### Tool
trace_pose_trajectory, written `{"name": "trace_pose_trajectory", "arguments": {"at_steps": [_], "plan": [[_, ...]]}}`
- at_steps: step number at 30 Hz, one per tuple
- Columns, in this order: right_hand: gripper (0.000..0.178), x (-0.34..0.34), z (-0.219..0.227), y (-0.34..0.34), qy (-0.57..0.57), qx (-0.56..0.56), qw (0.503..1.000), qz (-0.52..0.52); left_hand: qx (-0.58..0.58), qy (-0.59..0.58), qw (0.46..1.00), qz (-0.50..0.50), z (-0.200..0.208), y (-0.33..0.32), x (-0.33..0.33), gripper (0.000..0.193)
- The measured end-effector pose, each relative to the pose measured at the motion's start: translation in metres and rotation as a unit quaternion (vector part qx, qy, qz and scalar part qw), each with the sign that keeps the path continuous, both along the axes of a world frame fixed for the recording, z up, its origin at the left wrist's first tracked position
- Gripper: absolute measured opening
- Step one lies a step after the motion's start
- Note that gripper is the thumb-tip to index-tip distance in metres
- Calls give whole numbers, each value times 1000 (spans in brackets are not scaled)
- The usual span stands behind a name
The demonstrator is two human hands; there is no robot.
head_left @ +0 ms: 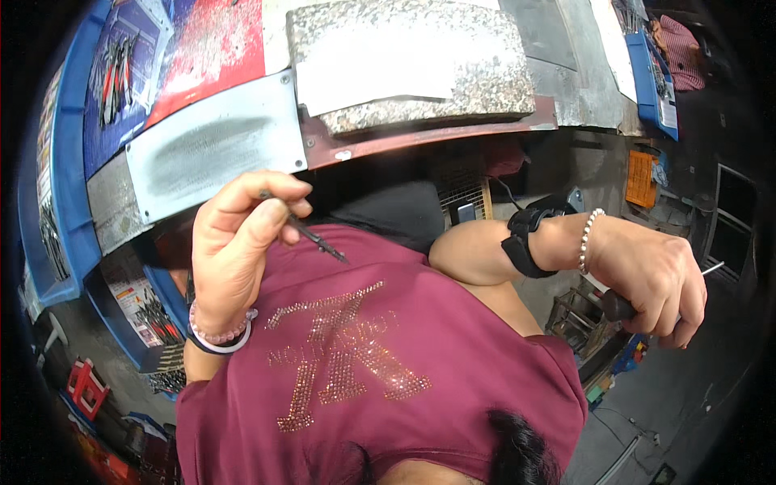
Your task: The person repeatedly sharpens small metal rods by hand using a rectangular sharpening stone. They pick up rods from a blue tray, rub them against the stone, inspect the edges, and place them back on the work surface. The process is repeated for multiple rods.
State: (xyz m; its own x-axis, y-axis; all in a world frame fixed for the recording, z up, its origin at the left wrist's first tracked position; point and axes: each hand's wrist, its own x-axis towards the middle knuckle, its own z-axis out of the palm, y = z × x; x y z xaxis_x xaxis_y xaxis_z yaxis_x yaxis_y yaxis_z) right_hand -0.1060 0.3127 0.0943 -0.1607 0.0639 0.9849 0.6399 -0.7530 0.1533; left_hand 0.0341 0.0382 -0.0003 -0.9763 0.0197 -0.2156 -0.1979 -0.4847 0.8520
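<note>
My left hand [238, 242] is raised in front of my maroon shirt [388, 347] and pinches a thin dark pointed tool [314, 235] between thumb and fingers, its tip aimed down to the right. A pink bead bracelet and a white bangle circle that wrist. My right hand [655, 283] is out to the right, closed in a fist around a dark-handled tool [618, 305]; a thin metal shaft [713, 267] pokes out past the knuckles. A black strap and a pearl bracelet sit on that wrist. Neither tool touches the bench.
A workbench runs across the top with a speckled stone slab [485, 73] and a grey metal plate [210, 149]. Blue trays [69, 162] holding several hand tools stand at the left. A red stool [85, 388] is on the floor at lower left, an orange crate [643, 178] at right.
</note>
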Motion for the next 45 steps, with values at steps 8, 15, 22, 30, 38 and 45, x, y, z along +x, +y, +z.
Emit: {"name": "trace_pose_trajectory", "arguments": {"at_steps": [8, 15, 22, 30, 38, 45], "plan": [[21, -7, -6, -8, -33, 40, 998, -35, -159, 83, 976, -120, 5, 27, -15, 15], [24, -10, -45, -44, -294, 594, 517, -542, -114, 63, 985, -110, 17, 36, -24, 17], [25, 9, -51, -64, -213, 738, 511, -387, -118, 42, 991, -41, 17, 21, -19, 20], [18, 16, -71, -79, -126, 699, 586, -391, -69, 74, 993, 53, 10, 6, -19, 23], [17, 24, -88, -94, -39, 654, 606, -450, -77, 54, 993, 78, 10, 2, -17, 21], [19, 30, -83, -83, -11, 656, 582, -481, -70, 46, 994, 68, 8, 7, -15, 24]]}}
